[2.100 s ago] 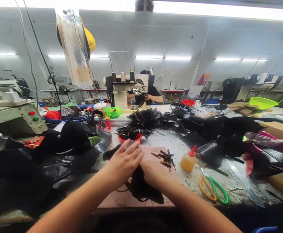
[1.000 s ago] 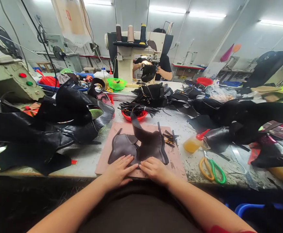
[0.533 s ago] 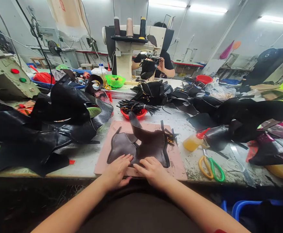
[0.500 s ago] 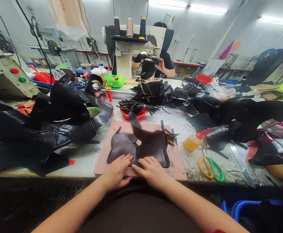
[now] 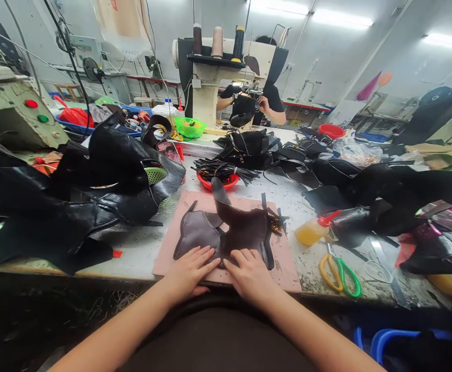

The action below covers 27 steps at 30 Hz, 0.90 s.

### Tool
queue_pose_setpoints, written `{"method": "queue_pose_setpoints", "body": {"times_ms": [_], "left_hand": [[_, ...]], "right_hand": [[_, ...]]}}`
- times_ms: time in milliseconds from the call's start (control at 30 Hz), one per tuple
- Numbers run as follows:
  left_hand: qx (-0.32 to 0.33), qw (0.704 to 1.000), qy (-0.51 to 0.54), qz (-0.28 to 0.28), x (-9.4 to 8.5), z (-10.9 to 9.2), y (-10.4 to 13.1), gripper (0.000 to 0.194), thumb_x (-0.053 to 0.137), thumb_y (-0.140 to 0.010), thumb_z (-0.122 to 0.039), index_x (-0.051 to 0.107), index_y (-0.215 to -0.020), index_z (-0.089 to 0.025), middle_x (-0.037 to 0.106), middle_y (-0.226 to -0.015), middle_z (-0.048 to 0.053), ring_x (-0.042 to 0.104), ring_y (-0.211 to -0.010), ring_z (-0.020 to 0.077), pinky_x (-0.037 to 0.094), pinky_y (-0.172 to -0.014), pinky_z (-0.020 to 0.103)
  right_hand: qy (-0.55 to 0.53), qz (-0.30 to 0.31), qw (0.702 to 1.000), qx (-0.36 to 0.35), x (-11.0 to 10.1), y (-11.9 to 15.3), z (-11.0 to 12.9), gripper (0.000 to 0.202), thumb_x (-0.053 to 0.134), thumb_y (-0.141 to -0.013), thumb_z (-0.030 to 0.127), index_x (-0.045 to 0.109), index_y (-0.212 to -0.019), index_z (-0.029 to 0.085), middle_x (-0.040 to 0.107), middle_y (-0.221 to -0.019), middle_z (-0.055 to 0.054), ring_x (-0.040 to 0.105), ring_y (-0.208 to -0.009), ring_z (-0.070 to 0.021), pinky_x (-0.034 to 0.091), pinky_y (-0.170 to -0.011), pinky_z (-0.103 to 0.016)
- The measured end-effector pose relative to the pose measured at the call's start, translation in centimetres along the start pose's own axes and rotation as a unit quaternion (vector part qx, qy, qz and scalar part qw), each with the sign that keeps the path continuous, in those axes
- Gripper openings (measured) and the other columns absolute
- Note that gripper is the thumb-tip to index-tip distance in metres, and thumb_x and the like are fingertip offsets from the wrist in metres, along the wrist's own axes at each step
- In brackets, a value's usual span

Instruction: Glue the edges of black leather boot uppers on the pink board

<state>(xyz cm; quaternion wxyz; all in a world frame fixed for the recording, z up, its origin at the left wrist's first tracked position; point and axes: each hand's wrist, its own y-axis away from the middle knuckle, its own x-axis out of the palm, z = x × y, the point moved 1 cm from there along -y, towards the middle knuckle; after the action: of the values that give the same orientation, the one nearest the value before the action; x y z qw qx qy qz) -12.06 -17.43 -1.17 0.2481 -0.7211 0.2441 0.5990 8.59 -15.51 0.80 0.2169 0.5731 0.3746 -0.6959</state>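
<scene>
A dark brown leather boot upper (image 5: 245, 232) lies spread on a pinkish board (image 5: 164, 261) at the front edge of the bench. Its left half is flat, while a tongue-like part of the right half sticks up. My left hand (image 5: 190, 271) rests on the lower edge of the left half, fingers stretched out and the thumb low, by the board's front edge. Beside it, my right hand (image 5: 251, 274) lies on the lower edge of the right half, its fingers slightly bent and apart. Both hands press from above; what is under the palms is hidden.
Black leather pieces (image 5: 105, 206) pile up at left, with more (image 5: 388, 191) at right. Behind the board stands a red bowl (image 5: 231, 184) of black strips. A glue bottle (image 5: 311, 233) and scissors (image 5: 344, 274) lie at right. Across the bench a person works at a sewing machine (image 5: 206, 98).
My hands have spread slightly apart along the leather's lower edge, the left fingers lying flatter. The whole view has shifted a little, so the bench things appear farther right.
</scene>
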Motion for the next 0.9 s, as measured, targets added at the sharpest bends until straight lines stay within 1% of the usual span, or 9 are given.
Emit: {"method": "queue_pose_setpoints", "body": {"times_ms": [100,200,333,467,567,633,700,800,900], "left_hand": [[-0.017,1.000,-0.011,0.010,-0.4,-0.4,-0.7,0.072,0.074,-0.062,-0.040,0.048,-0.125,-0.017,0.049,-0.130,0.019,0.043,-0.120,0.0339,0.037,-0.099,0.049],[-0.042,0.999,-0.006,0.010,-0.6,-0.8,-1.3,0.064,0.071,-0.064,-0.045,0.055,-0.118,-0.015,0.053,-0.125,0.020,0.046,-0.118,0.0349,0.037,-0.097,0.050],[-0.055,0.998,0.000,0.007,-0.5,-1.2,-1.1,0.065,0.072,-0.063,-0.044,0.053,-0.119,-0.016,0.047,-0.132,0.018,0.040,-0.123,0.0343,0.033,-0.100,0.050],[-0.063,0.998,0.018,0.003,-0.3,-1.5,-0.7,0.053,0.067,-0.068,-0.047,0.057,-0.110,-0.016,0.044,-0.134,0.016,0.036,-0.126,0.0320,0.031,-0.101,0.050],[-0.067,0.997,0.035,-0.003,-0.4,-1.7,-1.0,0.044,0.062,-0.072,-0.047,0.059,-0.102,-0.015,0.047,-0.132,0.016,0.038,-0.125,0.0318,0.032,-0.099,0.050],[-0.063,0.997,0.033,-0.001,-0.5,-1.9,-1.3,0.044,0.063,-0.071,-0.047,0.058,-0.102,-0.015,0.047,-0.132,0.017,0.038,-0.125,0.0323,0.032,-0.099,0.050],[-0.061,0.998,0.025,0.002,-0.3,-1.9,-1.4,0.047,0.064,-0.070,-0.047,0.057,-0.102,-0.013,0.045,-0.133,0.019,0.038,-0.125,0.0324,0.032,-0.099,0.049],[-0.057,0.998,0.026,-0.017,0.4,-1.7,-1.2,0.052,0.065,-0.068,-0.050,0.056,-0.104,-0.013,0.044,-0.134,0.020,0.039,-0.124,0.0320,0.031,-0.100,0.047],[-0.050,0.996,0.042,-0.066,1.2,-1.3,-0.9,0.051,0.064,-0.069,-0.047,0.056,-0.107,-0.015,0.053,-0.127,0.017,0.047,-0.119,0.0292,0.032,-0.101,0.044]], "right_hand": [[-0.046,-0.100,0.992,0.069,-1.4,1.0,-2.5,0.017,0.052,-0.077,0.018,0.066,-0.087,0.020,0.057,-0.093,-0.010,0.049,-0.088,-0.0249,0.037,-0.081,-0.043],[-0.209,-0.225,0.918,0.251,-2.4,1.6,-6.3,0.033,0.047,-0.079,0.023,0.058,-0.110,0.020,0.052,-0.109,-0.012,0.047,-0.103,-0.0273,0.037,-0.088,-0.047],[-0.488,-0.155,0.786,0.348,-3.2,1.0,-9.1,0.051,0.041,-0.078,0.028,0.040,-0.128,0.017,0.059,-0.091,-0.009,0.060,-0.078,-0.0211,0.051,-0.068,-0.039],[-0.587,0.040,0.793,0.157,-6.0,-1.2,-7.5,0.061,0.039,-0.079,0.023,0.023,-0.138,0.021,0.061,-0.086,-0.006,0.059,-0.053,-0.0125,0.052,-0.053,-0.031],[-0.409,0.065,0.910,-0.012,-8.3,-4.4,-6.2,0.069,0.045,-0.074,0.013,0.025,-0.138,0.026,0.046,-0.126,-0.012,0.059,-0.095,-0.0195,0.052,-0.076,-0.037],[-0.279,0.070,0.952,-0.103,-9.1,-7.5,-5.9,0.077,0.050,-0.069,0.010,0.021,-0.140,0.023,0.023,-0.144,-0.013,0.035,-0.126,-0.0259,0.039,-0.096,-0.043],[-0.203,0.129,0.955,-0.176,-9.1,-10.8,-5.8,0.087,0.058,-0.066,0.012,0.015,-0.142,0.018,0.014,-0.147,-0.016,0.020,-0.133,-0.0279,0.031,-0.102,-0.044],[-0.139,0.216,0.924,-0.285,-8.9,-14.9,-4.6,0.089,0.072,-0.058,0.018,0.029,-0.137,0.017,0.026,-0.144,-0.018,0.028,-0.130,-0.0295,0.035,-0.099,-0.041],[-0.073,0.226,0.876,-0.420,-9.3,-16.3,-1.7,0.053,0.075,-0.058,0.025,0.061,-0.109,0.021,0.051,-0.128,-0.011,0.043,-0.120,-0.0280,0.035,-0.097,-0.041]]}}
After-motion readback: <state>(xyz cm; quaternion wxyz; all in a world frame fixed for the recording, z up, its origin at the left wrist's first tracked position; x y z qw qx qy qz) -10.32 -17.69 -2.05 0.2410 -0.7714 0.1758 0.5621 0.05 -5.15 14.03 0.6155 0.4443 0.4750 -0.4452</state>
